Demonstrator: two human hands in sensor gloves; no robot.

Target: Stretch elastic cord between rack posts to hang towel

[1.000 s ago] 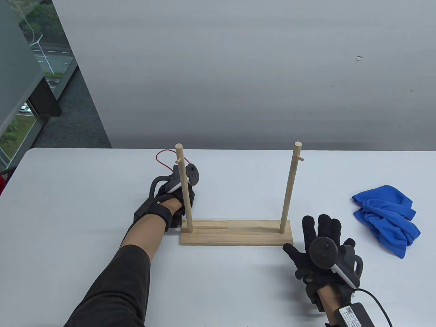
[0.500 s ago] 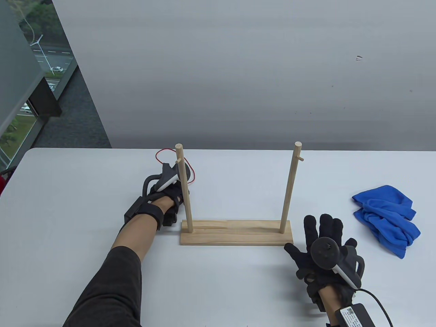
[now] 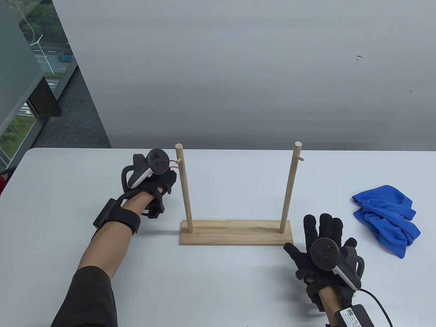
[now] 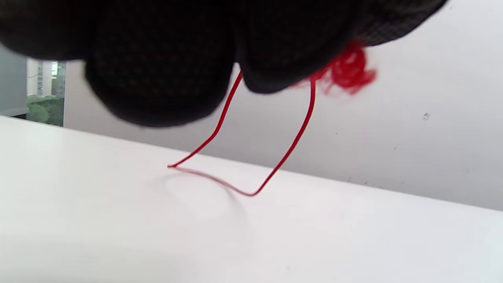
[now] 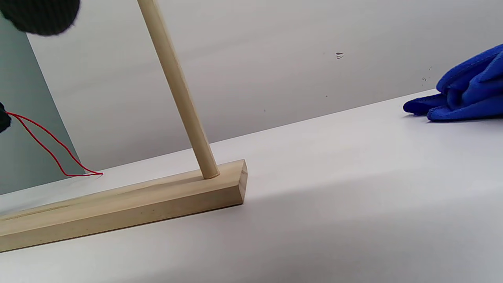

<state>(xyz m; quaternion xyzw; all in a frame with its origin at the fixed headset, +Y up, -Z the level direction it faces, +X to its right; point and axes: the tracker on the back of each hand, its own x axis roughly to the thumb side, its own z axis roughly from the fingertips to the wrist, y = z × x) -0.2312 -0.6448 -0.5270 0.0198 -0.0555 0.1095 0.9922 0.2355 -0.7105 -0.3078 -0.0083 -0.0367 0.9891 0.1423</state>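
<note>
Because the thin red cord (image 4: 275, 169) looks light, limp and stretchy, the left hand (image 3: 160, 177) pinches it at the knot while the right hand (image 3: 320, 252) rests flat with spread fingers holding nothing.

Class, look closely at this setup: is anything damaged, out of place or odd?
Nothing stands out. The rack stands upright, the blue towel lies crumpled to its right, and the left hand holds the red cord, whose frayed knot looks normal.
</note>
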